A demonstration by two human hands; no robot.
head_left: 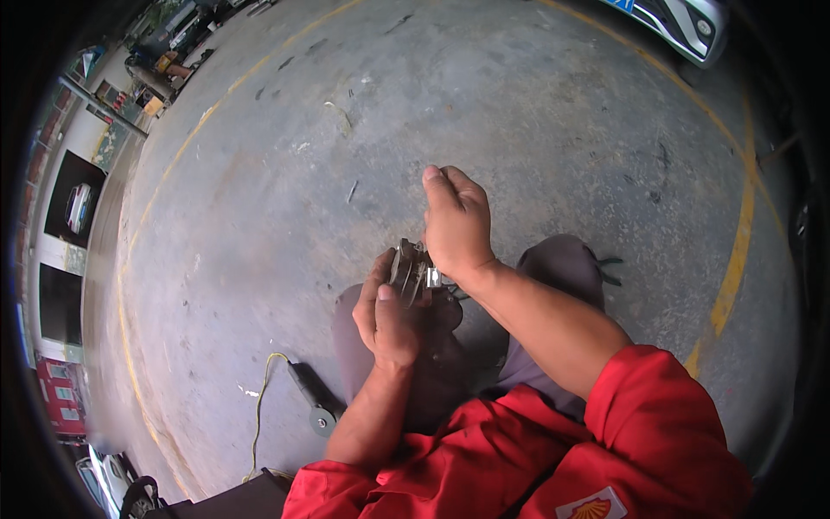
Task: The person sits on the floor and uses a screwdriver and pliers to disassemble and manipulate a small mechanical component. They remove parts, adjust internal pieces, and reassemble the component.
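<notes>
My left hand is wrapped round the side of a dark, greasy metal part with round, disc-like edges, held above my lap. What kind of part it is does not show clearly. Just above and to the right of it, my right hand is closed in a fist, thumb laid along the top. Whatever that fist holds, if anything, is hidden by the fingers. A small bright silver piece shows below the right fist, at the right side of the metal part.
An angle grinder lies on the concrete floor by my left forearm, its yellowish cord trailing down. Ahead lies a small metal rod. A car's front stands far right, near a yellow floor line.
</notes>
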